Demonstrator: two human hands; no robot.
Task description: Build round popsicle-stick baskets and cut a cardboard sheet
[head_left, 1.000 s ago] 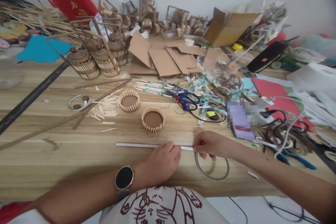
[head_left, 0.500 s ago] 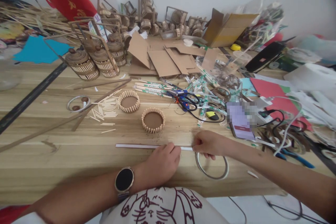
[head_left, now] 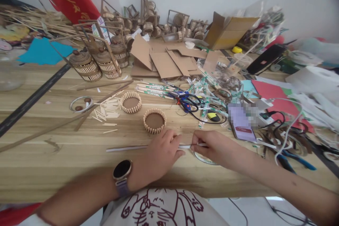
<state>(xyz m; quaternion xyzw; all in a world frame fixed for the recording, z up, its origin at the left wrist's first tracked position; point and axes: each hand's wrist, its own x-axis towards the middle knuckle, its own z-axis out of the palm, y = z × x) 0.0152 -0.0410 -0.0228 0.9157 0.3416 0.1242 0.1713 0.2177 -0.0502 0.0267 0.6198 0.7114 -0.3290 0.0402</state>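
Head-worn view, facing forward and down

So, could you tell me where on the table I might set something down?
Bare wood lies between the long brown strip and the left forearm; a smaller patch separates the nearer stick-walled tray from the right hand. It is crowded around the phone, blue handles and cardboard.

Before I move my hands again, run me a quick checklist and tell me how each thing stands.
1. Left hand on the white strip: ok.
2. Right hand gripping the strip: ok.
3. Loop in full view: not ok, the right hand covers part.
4. Loose sticks clear of the strip: ok.
5. Those sticks stacked neatly: not ok, scattered.
6. Strip firmly stuck to anything: cannot tell.
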